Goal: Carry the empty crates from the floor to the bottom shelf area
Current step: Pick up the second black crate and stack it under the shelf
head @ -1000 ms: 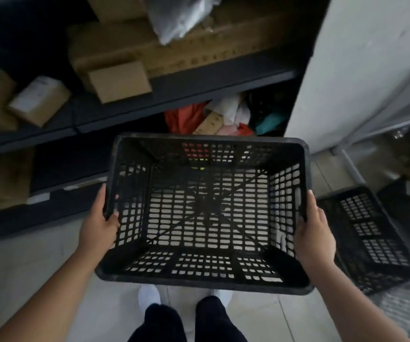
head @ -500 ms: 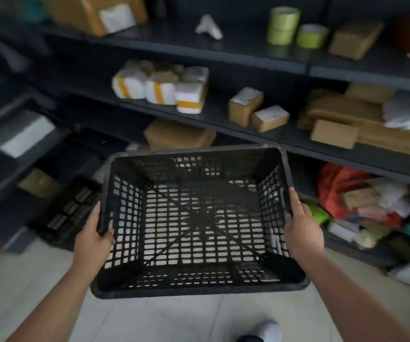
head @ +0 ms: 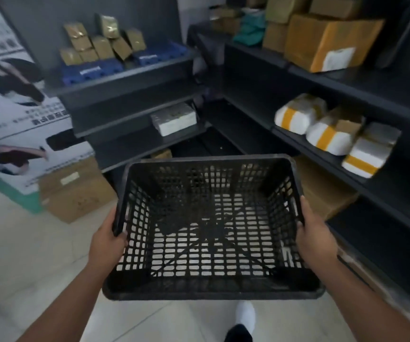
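a black perforated plastic crate [head: 211, 228] is held in the air above the tiled floor [head: 38, 262], open side up and empty, its far rim tipped slightly toward the corner where two dark shelving units meet. the left hand [head: 106, 245] is clamped on the crate's left wall near the rim, with the thumb laid along the outside edge and the fingers hooked in through the lattice. the right hand [head: 316, 238] is pressed flat against the right wall, thumb pointing up along the rim; its fingers are hidden behind the wall, so how they grip cannot be told. both forearms are extended forward from the lower corners of the view, roughly level and angled inward toward the crate. a white shoe [head: 246, 314] is seen on the floor below the crate's near edge. on the right shelf, white parcels banded with yellow tape [head: 322, 134] are laid in a row, and a large cardboard box [head: 327, 40] is stood on the shelf above. a brown carton [head: 75, 191] is set on the floor at the left, against a printed poster [head: 14, 107].
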Action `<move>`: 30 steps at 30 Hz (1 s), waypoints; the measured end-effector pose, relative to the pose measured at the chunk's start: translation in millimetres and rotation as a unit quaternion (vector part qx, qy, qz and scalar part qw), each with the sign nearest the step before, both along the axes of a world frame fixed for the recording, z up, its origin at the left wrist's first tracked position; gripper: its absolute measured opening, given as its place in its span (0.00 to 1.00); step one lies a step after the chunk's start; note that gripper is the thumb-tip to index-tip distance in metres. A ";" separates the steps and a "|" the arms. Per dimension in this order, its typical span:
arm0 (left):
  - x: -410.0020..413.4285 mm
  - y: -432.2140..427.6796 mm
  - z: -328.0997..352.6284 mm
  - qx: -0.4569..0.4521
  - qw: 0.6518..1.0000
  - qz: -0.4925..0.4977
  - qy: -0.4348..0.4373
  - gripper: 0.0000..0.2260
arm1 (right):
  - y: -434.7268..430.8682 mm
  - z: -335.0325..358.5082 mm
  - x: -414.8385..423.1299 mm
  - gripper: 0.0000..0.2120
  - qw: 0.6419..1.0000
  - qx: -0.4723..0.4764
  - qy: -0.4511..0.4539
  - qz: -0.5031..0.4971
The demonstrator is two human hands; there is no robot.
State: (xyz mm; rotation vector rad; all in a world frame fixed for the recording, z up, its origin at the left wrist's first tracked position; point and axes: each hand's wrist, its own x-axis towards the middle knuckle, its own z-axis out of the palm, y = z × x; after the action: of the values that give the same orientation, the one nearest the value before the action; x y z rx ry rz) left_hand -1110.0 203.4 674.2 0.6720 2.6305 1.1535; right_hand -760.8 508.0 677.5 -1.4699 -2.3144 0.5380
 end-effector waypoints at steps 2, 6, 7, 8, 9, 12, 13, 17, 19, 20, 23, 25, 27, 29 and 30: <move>-27.2 7.2 -7.0 0.003 0.999 0.034 0.002 0.44 | 29.2 -4.7 -47.6 0.32 0.999 0.006 0.010 0.044; -66.2 25.0 -12.5 -0.006 0.994 0.106 -0.024 0.40 | 82.0 -7.5 -130.9 0.33 0.995 -0.017 0.000 0.100; -76.5 28.9 -13.8 -0.003 0.993 0.118 -0.024 0.38 | 94.3 -7.5 -152.3 0.32 0.993 -0.020 -0.001 0.115; -87.1 33.1 -14.7 0.000 0.991 0.129 -0.022 0.38 | 105.9 -6.4 -173.7 0.32 0.991 -0.022 -0.001 0.130; -98.4 38.0 -14.6 -0.001 0.991 0.135 -0.022 0.38 | 116.6 -5.1 -194.2 0.32 0.990 -0.020 -0.003 0.141; -141.6 55.2 -20.9 -0.001 0.987 0.161 -0.020 0.38 | 149.9 -9.1 -263.2 0.31 0.985 -0.015 -0.028 0.169; -156.4 60.2 -25.7 0.001 0.985 0.170 -0.022 0.39 | 158.9 -12.0 -284.3 0.31 0.983 -0.019 -0.034 0.177; -221.1 82.7 -53.9 0.009 0.981 0.190 -0.039 0.37 | 190.4 -32.1 -367.6 0.31 0.978 -0.037 -0.055 0.199; -258.9 94.0 -75.0 0.006 0.980 0.193 -0.049 0.37 | 202.6 -48.0 -407.6 0.32 0.978 -0.030 -0.066 0.196; -278.0 100.8 -85.7 0.007 0.980 0.192 -0.056 0.37 | 208.2 -57.8 -426.4 0.32 0.979 -0.025 -0.070 0.192; -334.9 124.2 -123.9 0.000 0.978 0.192 -0.078 0.36 | 229.0 -95.0 -477.1 0.32 0.981 -0.029 -0.075 0.178; -366.1 141.7 -152.1 -0.013 0.976 0.197 -0.091 0.35 | 245.5 -125.1 -507.0 0.32 0.981 -0.035 -0.080 0.171; -391.6 159.2 -182.9 -0.029 0.973 0.203 -0.108 0.34 | 261.9 -158.4 -530.2 0.32 0.982 -0.038 -0.091 0.161; -412.7 176.9 -217.1 -0.038 0.970 0.206 -0.119 0.35 | 279.8 -197.9 -549.7 0.32 0.981 -0.040 -0.108 0.156; -421.8 186.3 -235.4 -0.041 0.970 0.206 -0.126 0.35 | 290.1 -219.0 -559.1 0.32 0.980 -0.041 -0.114 0.156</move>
State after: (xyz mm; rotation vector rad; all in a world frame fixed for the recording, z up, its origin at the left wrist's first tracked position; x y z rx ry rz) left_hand -1531.8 389.7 438.8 -0.0468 2.6425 1.1295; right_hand -1319.9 798.0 458.6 -1.2668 -2.7592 0.5783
